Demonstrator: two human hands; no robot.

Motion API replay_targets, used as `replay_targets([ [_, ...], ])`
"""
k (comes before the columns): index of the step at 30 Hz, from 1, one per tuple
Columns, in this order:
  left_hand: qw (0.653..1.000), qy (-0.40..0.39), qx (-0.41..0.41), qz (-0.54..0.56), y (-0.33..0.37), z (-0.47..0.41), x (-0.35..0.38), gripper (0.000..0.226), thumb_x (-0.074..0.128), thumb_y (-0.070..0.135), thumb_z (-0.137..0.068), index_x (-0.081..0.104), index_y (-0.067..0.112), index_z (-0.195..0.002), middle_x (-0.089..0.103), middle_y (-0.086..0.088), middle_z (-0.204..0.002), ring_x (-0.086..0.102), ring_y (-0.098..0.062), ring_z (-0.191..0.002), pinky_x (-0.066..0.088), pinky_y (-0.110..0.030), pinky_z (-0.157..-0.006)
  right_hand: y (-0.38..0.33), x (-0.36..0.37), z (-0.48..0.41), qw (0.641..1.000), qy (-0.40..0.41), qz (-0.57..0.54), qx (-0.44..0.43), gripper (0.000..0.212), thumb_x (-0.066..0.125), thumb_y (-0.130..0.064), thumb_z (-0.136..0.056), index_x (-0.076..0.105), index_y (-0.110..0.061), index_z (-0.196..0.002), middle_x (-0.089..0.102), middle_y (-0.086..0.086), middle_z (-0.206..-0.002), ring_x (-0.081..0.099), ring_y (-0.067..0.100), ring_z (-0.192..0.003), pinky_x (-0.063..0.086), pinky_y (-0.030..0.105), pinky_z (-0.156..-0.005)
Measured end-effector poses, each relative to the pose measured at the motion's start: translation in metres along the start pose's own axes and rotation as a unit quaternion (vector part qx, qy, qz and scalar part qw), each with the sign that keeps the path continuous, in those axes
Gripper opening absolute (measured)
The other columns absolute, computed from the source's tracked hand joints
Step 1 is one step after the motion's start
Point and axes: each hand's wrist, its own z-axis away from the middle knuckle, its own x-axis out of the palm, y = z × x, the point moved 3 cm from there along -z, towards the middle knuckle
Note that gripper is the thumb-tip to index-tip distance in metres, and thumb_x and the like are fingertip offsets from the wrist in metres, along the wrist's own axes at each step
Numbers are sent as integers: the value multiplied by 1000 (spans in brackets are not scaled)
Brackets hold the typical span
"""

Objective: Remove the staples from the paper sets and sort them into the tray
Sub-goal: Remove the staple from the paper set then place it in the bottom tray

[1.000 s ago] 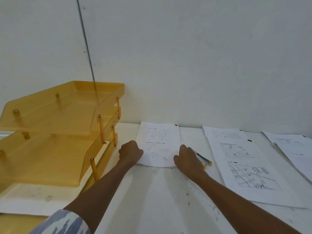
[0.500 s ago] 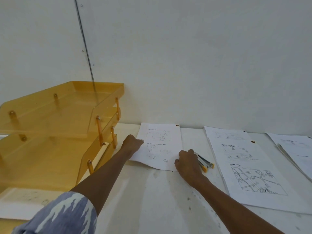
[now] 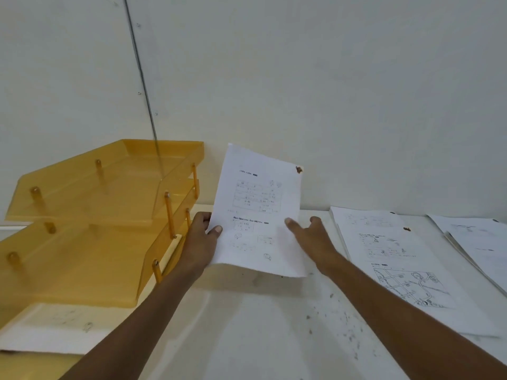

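My left hand [image 3: 201, 239] grips a white printed paper set [image 3: 258, 204] by its left edge and holds it tilted up above the table, thumb on the front. A rusty staple [image 3: 299, 169] sits in its top right corner. My right hand [image 3: 312, 239] is at the set's right edge with fingers spread, the index fingertip touching the sheet and nothing in its grasp. The orange stacked tray [image 3: 170, 149] stands to the left, right beside my left hand.
A second paper set [image 3: 397, 256] with a map drawing and its own staple [image 3: 406, 229] lies flat to the right. More sheets [image 3: 480, 237] lie at the far right. A printed sheet [image 3: 55, 325] lies under the tray's lowest tier. The wall is close behind.
My left hand has lifted the paper set off the table and tilted it up. My right hand has opened, and the yellow tool beside it is no longer visible.
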Motion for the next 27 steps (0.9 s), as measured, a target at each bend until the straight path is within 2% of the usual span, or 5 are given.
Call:
replay_targets([
  [3,999,-33,-5,7,5,20,-10,23,54,14,-104,51,15,-127,63,4,-122,66,-22,-107,55,-32,-77,-4,-9,-2,967,-84,-236,58,42,63,-25,-99,58,-3,-134,67,12,-131,67,31,-114,52,49,-102],
  [5,996,-78,-34,11,7,26,-13,26,59,17,-102,51,15,-127,67,0,-124,68,-24,-108,59,-42,-87,-4,-11,2,955,-99,-277,46,34,59,-15,-101,62,-10,-134,71,9,-127,67,31,-115,49,53,-105],
  [10,989,-128,5,78,41,30,-12,35,61,28,-101,55,21,-134,71,1,-127,72,-21,-109,59,-51,-95,-12,-21,22,959,-55,-274,-54,30,56,-15,-102,64,-25,-129,73,-4,-123,65,24,-120,47,52,-108],
  [16,978,-87,127,138,81,45,4,31,48,19,-107,56,26,-136,70,13,-125,70,-5,-109,58,-24,-83,-44,-48,55,953,8,-248,-173,25,51,-17,-104,66,-30,-120,75,-7,-115,70,17,-110,57,41,-93],
  [27,983,-53,93,146,49,74,23,22,40,21,-110,50,29,-127,65,15,-120,66,-8,-110,57,-18,-74,-12,-35,87,968,51,-141,-199,23,45,-17,-107,53,-28,-125,64,-18,-113,63,3,-107,52,33,-101],
])
